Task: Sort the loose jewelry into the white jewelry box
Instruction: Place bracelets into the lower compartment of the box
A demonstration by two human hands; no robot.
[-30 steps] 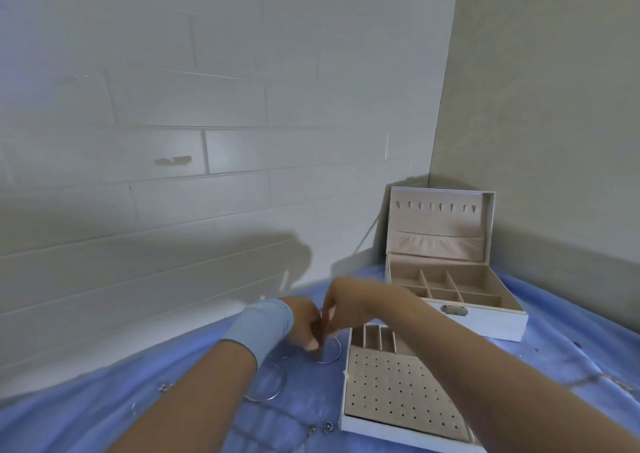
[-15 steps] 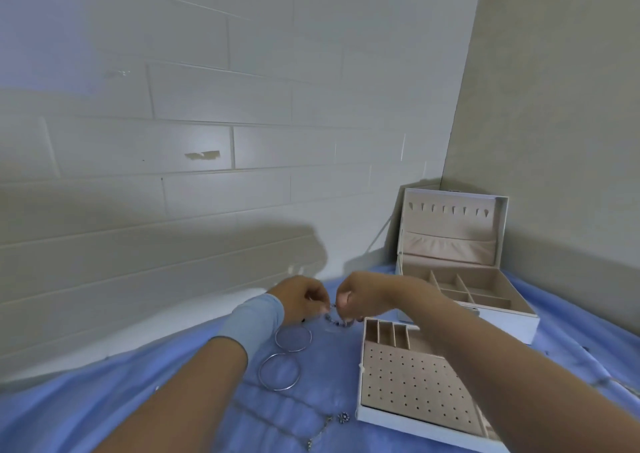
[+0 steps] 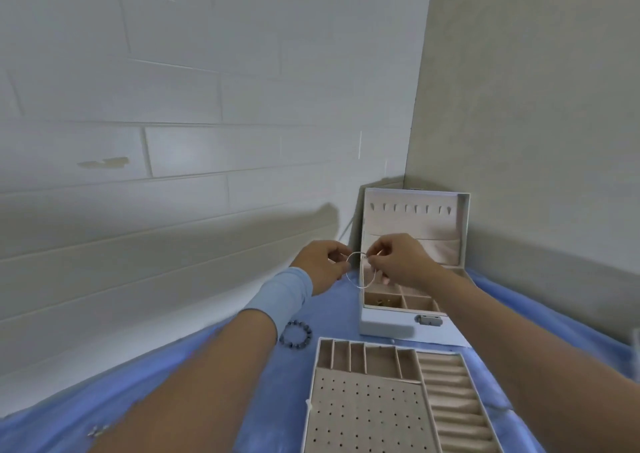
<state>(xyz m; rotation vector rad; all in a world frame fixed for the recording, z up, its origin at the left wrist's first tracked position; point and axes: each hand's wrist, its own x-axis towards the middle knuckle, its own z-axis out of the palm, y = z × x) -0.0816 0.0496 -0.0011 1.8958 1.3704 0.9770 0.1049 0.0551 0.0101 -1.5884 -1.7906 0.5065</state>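
Head: left hand (image 3: 320, 266), right hand (image 3: 398, 262) pinch one hoop (image 3: 362, 287); one bracelet (image 3: 309, 335)

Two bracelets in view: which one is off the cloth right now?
The thin silver hoop, pinched between left hand and right hand before the open box. The dark beaded bracelet lies on the cloth by the left forearm.

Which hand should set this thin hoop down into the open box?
Right, probably. The right hand pinches the hoop above the compartments of the white jewelry box; the left hand holds its other side, beyond the box's left wall.
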